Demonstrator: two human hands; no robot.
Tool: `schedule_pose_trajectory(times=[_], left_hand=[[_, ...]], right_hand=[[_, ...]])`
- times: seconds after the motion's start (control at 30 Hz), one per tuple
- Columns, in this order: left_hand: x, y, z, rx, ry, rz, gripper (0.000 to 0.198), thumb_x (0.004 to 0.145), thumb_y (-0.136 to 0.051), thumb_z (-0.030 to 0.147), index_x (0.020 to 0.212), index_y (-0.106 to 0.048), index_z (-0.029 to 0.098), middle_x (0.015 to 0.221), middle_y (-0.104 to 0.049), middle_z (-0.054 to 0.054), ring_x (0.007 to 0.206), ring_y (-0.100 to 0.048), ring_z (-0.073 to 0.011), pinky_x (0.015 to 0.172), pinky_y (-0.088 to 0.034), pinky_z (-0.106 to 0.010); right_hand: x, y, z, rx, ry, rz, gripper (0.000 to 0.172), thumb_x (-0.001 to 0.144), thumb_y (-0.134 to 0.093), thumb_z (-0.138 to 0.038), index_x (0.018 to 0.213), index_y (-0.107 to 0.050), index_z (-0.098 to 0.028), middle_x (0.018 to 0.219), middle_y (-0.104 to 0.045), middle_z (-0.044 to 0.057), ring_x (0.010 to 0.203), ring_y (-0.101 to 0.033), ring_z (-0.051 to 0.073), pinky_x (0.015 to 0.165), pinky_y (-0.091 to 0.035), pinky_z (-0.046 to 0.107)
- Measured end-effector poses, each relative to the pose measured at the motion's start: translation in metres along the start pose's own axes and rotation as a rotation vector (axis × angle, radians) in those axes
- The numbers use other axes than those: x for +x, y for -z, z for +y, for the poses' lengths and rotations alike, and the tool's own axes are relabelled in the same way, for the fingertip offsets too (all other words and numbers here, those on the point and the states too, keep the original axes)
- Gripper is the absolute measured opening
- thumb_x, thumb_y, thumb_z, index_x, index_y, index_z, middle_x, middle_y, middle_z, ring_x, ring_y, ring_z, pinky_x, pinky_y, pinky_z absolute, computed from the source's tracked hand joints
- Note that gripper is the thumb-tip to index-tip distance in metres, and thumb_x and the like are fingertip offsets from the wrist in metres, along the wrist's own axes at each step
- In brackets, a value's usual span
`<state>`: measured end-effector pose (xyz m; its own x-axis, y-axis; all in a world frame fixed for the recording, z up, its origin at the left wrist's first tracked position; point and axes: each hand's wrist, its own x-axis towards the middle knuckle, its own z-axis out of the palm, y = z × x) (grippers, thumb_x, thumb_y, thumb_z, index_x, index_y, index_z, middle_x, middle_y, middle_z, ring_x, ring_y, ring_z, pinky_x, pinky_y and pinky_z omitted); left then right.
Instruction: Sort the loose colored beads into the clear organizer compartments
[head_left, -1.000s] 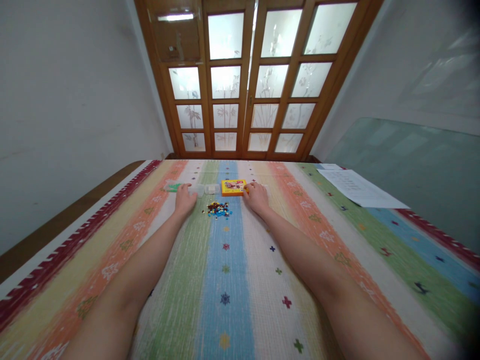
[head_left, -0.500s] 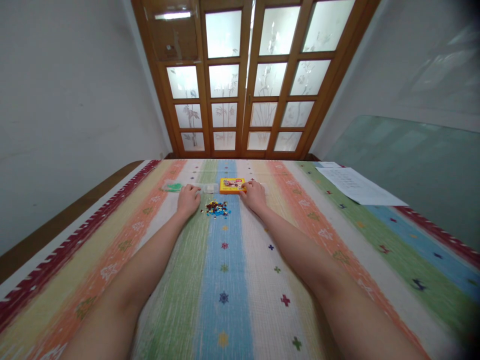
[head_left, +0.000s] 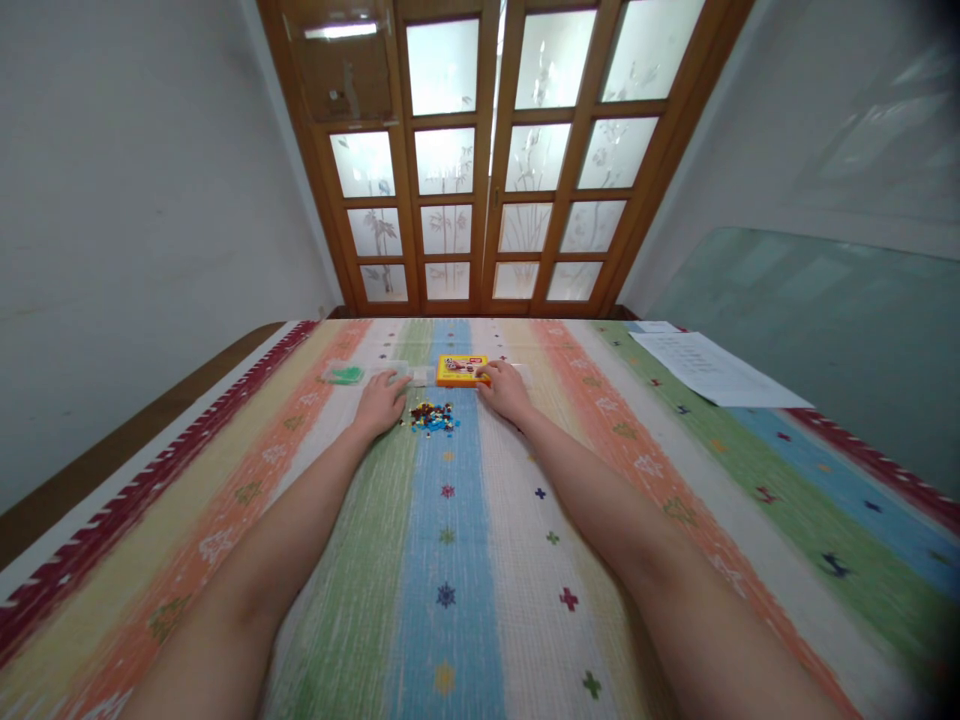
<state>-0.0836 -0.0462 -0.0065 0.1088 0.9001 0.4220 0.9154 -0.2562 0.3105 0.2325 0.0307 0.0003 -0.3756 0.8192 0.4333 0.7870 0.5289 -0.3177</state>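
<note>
My left hand rests on the striped cloth at the back of the table, fingers loosely stretched out beside a clear plastic box. Just left of it is a clear container with green pieces. A flat yellow box with a printed picture lies between my hands. Against its right end is my right hand, fingertips touching the box's corner and slightly bent. A loose heap of small coloured pieces, brown, blue, yellow and white, lies in front of the yellow box. Something clear shows partly behind my right hand.
A striped tablecloth covers the table. Printed white sheets lie at the back right. A glass-paned wooden door stands beyond the far edge, and a pale green glass panel is on the right.
My left hand has shifted slightly right, its fingers reaching further toward the yellow box. My right hand stays at the box's corner. The whole view has moved a little.
</note>
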Motion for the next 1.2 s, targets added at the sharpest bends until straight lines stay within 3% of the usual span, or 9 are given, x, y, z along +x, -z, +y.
schedule_pose_trajectory(times=[0.17,0.4,0.57,0.9,1.07,1.2], left_hand=[[-0.001,0.000,-0.001,-0.027,-0.007,-0.022,0.052,0.090,-0.061,0.028,0.142,-0.062,0.025,0.153,-0.052,-0.013,0.144,-0.042,-0.0324,0.124,-0.029,-0.054],[-0.001,-0.001,-0.004,-0.093,-0.004,-0.019,0.049,0.090,-0.060,0.028,0.138,-0.065,0.026,0.153,-0.053,-0.012,0.145,-0.043,-0.0326,0.125,-0.027,-0.055],[0.002,-0.005,-0.011,-0.079,-0.023,-0.008,0.051,0.091,-0.058,0.027,0.141,-0.063,0.021,0.152,-0.052,-0.015,0.144,-0.042,-0.0328,0.125,-0.027,-0.055],[0.003,-0.002,-0.019,-0.141,0.004,0.046,0.047,0.089,-0.058,0.025,0.135,-0.066,0.016,0.145,-0.057,-0.017,0.139,-0.048,-0.0316,0.124,-0.032,-0.050],[0.008,0.014,-0.028,-0.089,0.201,0.175,0.042,0.092,-0.051,0.025,0.129,-0.069,0.020,0.132,-0.064,-0.012,0.129,-0.054,-0.0302,0.117,-0.039,-0.049],[0.010,0.033,-0.054,0.045,0.411,0.258,0.042,0.094,-0.047,0.023,0.129,-0.067,0.014,0.131,-0.063,-0.015,0.130,-0.051,-0.0303,0.117,-0.035,-0.048]], right_hand=[[-0.002,0.005,-0.002,-0.005,-0.045,0.043,0.034,0.097,-0.054,-0.031,0.123,-0.071,-0.017,0.126,-0.067,0.014,0.117,-0.057,0.028,0.106,-0.040,0.040],[-0.001,0.009,0.020,-0.064,-0.355,0.190,0.035,0.095,-0.055,-0.037,0.120,-0.073,-0.020,0.127,-0.064,0.017,0.119,-0.054,0.034,0.104,-0.037,0.049],[0.001,0.006,0.040,-0.006,-0.322,0.115,0.035,0.096,-0.053,-0.032,0.122,-0.073,-0.019,0.126,-0.063,0.016,0.117,-0.056,0.030,0.103,-0.042,0.041],[0.002,-0.006,0.040,0.008,-0.285,0.151,0.035,0.097,-0.054,-0.036,0.122,-0.072,-0.020,0.125,-0.061,0.015,0.118,-0.054,0.030,0.105,-0.042,0.042],[0.001,-0.011,0.043,0.030,-0.271,0.184,0.036,0.097,-0.053,-0.037,0.122,-0.072,-0.019,0.124,-0.062,0.015,0.117,-0.054,0.031,0.105,-0.042,0.043],[0.001,-0.014,0.044,0.052,-0.256,0.210,0.036,0.097,-0.052,-0.038,0.120,-0.072,-0.018,0.123,-0.063,0.016,0.117,-0.054,0.031,0.106,-0.042,0.044]])
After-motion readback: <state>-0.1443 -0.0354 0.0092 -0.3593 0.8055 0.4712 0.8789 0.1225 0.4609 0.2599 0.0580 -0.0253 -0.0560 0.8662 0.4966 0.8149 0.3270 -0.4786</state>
